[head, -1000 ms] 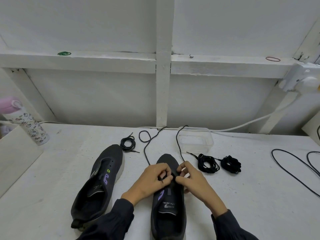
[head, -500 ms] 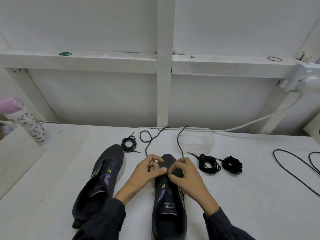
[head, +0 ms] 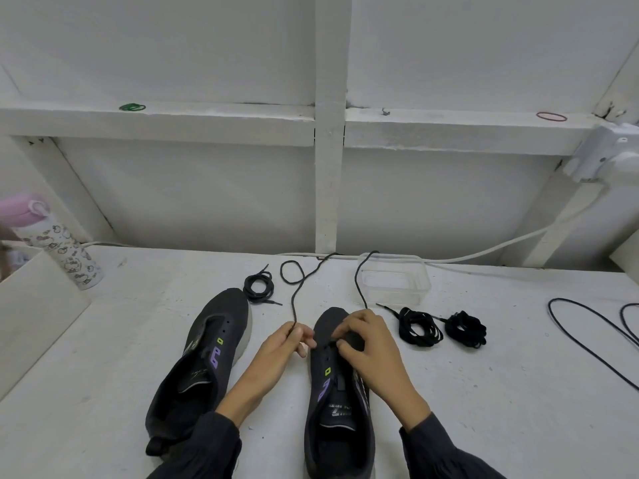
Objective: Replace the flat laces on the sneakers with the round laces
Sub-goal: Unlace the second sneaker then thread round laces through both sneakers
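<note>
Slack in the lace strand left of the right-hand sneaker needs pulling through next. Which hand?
Left, likely. The left hand already pinches that lace strand right beside the sneaker. The right hand is curled over the eyelets and seems to pinch the other strand there.

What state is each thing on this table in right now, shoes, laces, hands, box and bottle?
Unlaced sneaker, eyelets bare.
Second sneaker, partly laced at the toe end.
Loose lace, both strands trailing loose.
Left hand, pinches loose lace.
Right hand, pinches lace at eyelets.
Coiled lace, lying untouched.
Lace bundle, wound up.
Second bundle, wound up.
Clear box, open, empty.
Bottle, lid on.
</note>
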Motion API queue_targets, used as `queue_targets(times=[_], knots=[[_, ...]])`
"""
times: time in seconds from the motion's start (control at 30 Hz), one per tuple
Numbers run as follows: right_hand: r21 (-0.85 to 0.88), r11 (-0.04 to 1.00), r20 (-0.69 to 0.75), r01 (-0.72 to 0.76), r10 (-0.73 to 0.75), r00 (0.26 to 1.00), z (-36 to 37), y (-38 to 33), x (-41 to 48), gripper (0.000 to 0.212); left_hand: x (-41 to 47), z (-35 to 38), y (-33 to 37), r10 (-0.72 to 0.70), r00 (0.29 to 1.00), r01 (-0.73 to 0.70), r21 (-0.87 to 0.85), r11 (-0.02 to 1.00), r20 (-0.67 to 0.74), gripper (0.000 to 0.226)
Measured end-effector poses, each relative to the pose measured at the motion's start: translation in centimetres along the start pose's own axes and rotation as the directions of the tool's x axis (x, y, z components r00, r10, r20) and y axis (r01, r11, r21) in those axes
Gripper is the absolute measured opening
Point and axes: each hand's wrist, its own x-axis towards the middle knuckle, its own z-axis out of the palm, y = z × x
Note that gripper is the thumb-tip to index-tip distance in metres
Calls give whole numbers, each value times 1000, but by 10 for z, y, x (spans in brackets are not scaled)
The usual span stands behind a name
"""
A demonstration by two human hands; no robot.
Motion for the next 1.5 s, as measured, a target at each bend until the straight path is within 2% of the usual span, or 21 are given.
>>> queue_targets(times=[0.1,0.17,0.2,0.3,0.47,0.6,0.77,1.0,1.27,1.5], knots=[[139,987,-42,-80,87,995,1,-2,0,21,1,0,-2,-29,999,28,58,998,23,25],[192,975,-12,-109,113,994,1,-4,-2,21,3,1,-1,-71,997,70,32,997,34,36],[189,976,9,-112,112,994,1,-5,-2,21,4,2,0,-84,996,83,24,996,28,41],[143,984,67,-105,96,993,2,-5,-1,20,4,2,3,-79,997,80,45,996,-17,36],[71,990,99,-118,111,989,2,-2,0,21,0,7,3,41,999,-41,72,997,-5,27],[64,991,63,-116,112,992,3,-1,-1,27,1,9,-1,142,986,-128,150,980,-89,12],[71,988,51,-137,133,990,4,-1,-3,15,2,10,-3,187,976,-150,276,949,-112,15],[68,987,41,-148,146,988,5,-2,-3,17,2,4,-3,210,976,-173,402,899,-51,13],[208,961,24,-180,179,984,8,0,-5,27,3,-4,4,206,978,-200,481,854,42,9],[278,944,-1,-178,185,983,10,1,-8,28,4,0,14,211,977,-196,557,807,39,5]])
